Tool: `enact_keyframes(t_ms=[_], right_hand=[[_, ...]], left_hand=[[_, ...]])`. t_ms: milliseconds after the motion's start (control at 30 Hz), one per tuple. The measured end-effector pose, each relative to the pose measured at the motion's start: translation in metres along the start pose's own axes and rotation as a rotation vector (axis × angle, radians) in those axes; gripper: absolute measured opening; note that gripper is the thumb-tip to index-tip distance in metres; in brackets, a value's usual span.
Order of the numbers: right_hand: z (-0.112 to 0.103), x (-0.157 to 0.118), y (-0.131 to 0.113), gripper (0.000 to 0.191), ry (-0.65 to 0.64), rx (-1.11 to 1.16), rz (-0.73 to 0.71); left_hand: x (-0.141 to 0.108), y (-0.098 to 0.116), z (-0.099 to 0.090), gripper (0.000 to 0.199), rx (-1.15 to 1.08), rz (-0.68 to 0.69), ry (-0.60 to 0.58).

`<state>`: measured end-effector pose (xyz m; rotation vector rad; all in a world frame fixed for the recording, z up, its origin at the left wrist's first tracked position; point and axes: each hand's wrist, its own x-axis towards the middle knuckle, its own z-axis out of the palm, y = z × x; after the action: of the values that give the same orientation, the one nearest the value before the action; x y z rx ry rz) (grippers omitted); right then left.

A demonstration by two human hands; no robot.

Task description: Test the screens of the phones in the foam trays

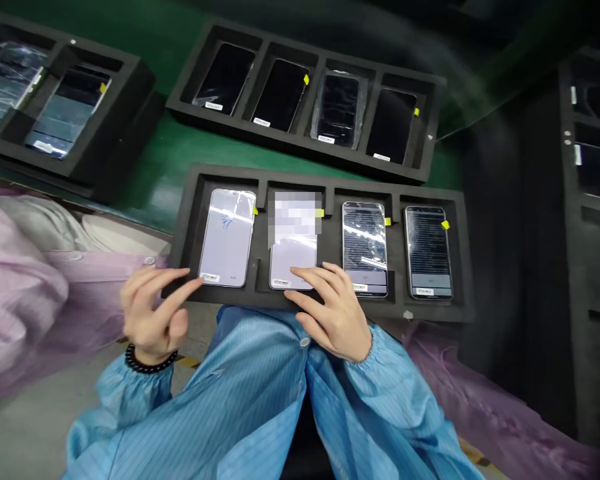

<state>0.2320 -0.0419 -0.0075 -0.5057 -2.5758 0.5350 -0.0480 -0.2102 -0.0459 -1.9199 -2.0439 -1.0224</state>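
Where tbl (163, 157) shows, grn | blk trays (397, 250) w/ phones (227, 247) | grey flr (199, 327)

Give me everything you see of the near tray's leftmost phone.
The leftmost phone lies face up in the black, foam-like near tray. Its screen is lit pale, with a blue scribble in the upper half. A white barcode label sits at the lower left, a yellow tab at the upper right edge. The left hand's fingertip is by the label; contact is unclear.

Dim, hazy upper right, white glare streaks across phone screens (364, 233) — stretched, soft edges, one pixelated patch
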Motion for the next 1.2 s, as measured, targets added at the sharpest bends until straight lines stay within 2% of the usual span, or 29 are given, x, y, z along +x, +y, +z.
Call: enact_keyframes(t_ms=[100,267,533,800,1200], right_hand=[[0.004,0.003,0.001,0.033,-0.045,-0.071,-0.014],[0.003,0.007,-0.001,0.038,-0.122,-0.188,-0.015],[0.007,0.007,-0.003,0.037,-0.174,-0.224,0.008],[0.008,0.008,-0.003,0.037,-0.158,-0.243,-0.005],[0.008,0.008,-0.004,0.036,-0.153,-0.256,-0.013]], left_hand=[[-0.015,-0.001,0.003,0.049,0.068,0.015,-0.051],[-0.011,-0.001,0.008,0.053,0.089,-0.021,-0.165],[-0.009,-0.010,0.007,0.053,0.034,-0.012,-0.212],[-0.005,-0.011,0.005,0.052,0.032,0.036,-0.214],[-0.007,-0.011,0.006,0.051,0.027,0.021,-0.251]])
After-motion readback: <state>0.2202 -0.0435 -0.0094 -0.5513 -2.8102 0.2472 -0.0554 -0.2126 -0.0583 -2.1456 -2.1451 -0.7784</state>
